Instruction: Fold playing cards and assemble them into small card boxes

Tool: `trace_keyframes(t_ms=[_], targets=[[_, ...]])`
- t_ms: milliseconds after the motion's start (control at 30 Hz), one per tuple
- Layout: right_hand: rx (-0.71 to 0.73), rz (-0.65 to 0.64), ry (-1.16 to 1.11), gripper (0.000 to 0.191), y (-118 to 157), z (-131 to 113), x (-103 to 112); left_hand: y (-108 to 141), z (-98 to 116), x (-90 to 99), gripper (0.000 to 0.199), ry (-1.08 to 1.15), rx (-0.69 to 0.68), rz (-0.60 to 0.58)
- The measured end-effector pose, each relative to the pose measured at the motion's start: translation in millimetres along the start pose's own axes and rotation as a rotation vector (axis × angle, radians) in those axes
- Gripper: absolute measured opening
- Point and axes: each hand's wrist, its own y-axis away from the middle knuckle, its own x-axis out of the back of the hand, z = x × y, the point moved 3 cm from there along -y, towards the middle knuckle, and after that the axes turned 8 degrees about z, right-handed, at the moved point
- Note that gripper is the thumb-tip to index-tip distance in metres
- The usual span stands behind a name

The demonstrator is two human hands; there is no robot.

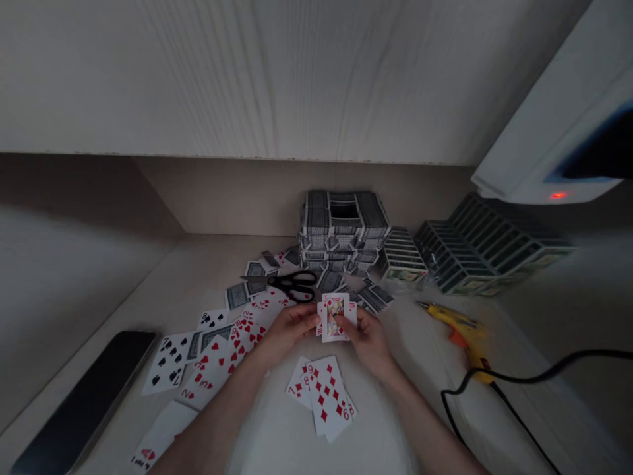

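Observation:
Between both hands is a small set of playing cards (335,305), with a red jack facing up and other card edges showing behind it. The left edge is pinched by my left hand (291,330). My right hand (370,338) grips the right side, its thumb lying on the jack's face. Below them on the table lie fanned diamond cards (327,396), a nine over an eight and a seven. To the left of my left forearm, heart cards (242,340) are spread in an overlapping row, with a seven of spades (171,359) beside them.
Black-handled scissors (291,284) lie over face-down cards. Behind stands a box-like structure of folded cards (343,227). Card racks (484,251) stand at right, near a yellow glue gun (459,326) with a black cable (534,377). A dark flat slab (89,402) lies at left.

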Motion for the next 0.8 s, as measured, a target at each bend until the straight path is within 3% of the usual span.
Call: trace_keyframes(t_ms=[300, 800], targets=[[0.019, 0.002, 0.008, 0.025, 1, 0, -1, 1, 5, -4.0, 0.041, -0.132, -0.042, 0.04], [-0.01, 0.026, -0.029, 0.026, 0, 10, -4, -2, 2, -4.7, 0.026, -0.223, -0.084, 0.33]])
